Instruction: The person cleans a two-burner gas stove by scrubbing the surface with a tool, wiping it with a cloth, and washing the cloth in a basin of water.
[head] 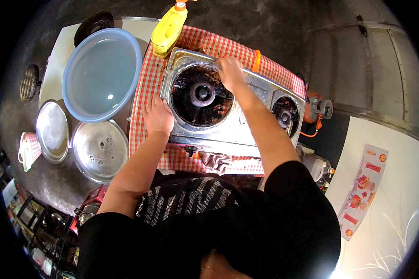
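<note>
A two-burner gas stove (244, 118) with a stained metal top lies before me on a red-and-white checked cloth (145, 87). Its large left burner (202, 92) sits in a round well with dark, crusty grime. The smaller burner (284, 117) on the right is grimy too. My left hand (159, 115) rests against the stove's left edge, fingers stretched over the cloth and thumb by the metal. At the back rim, beside the large well, my right hand (230, 73) is curled and blurred. Its fingertips are hidden, so I cannot tell whether it holds something.
A yellow spray bottle (167, 33) stands behind the stove's left corner. Further left are a blue basin (101, 75) of water, two metal lids or trays (99, 150), and a pink cup (29, 148). A crumpled rag (216, 162) lies along the front. An orange hose (310, 134) curves at right.
</note>
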Available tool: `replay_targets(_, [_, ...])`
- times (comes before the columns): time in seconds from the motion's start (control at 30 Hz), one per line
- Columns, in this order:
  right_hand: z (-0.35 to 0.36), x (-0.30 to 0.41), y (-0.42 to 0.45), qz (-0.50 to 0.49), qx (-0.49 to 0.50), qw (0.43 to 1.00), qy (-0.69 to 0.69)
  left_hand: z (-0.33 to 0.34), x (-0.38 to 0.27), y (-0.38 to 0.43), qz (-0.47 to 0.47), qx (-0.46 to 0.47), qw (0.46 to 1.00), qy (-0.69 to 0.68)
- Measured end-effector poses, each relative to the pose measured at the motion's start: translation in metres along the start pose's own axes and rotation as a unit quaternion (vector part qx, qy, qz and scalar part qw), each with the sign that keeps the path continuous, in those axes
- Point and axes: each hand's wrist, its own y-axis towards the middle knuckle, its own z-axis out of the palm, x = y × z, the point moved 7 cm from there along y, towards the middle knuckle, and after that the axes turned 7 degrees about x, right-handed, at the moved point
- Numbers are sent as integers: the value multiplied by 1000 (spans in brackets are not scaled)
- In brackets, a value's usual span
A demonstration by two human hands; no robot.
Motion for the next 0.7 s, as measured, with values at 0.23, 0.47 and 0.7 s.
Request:
replay_targets(0.23, [4,-5,0,19,71,997,-20,2,-1,4,14,-17,1000,14])
replay_targets(0.47, [51,5,-146,135,71,988,27,3,2,0,-6,5,1000,-16])
replay_targets(0.7, [17,-70,-42,175,-137,975,-19,2,-4,4,14,9,1000,-19])
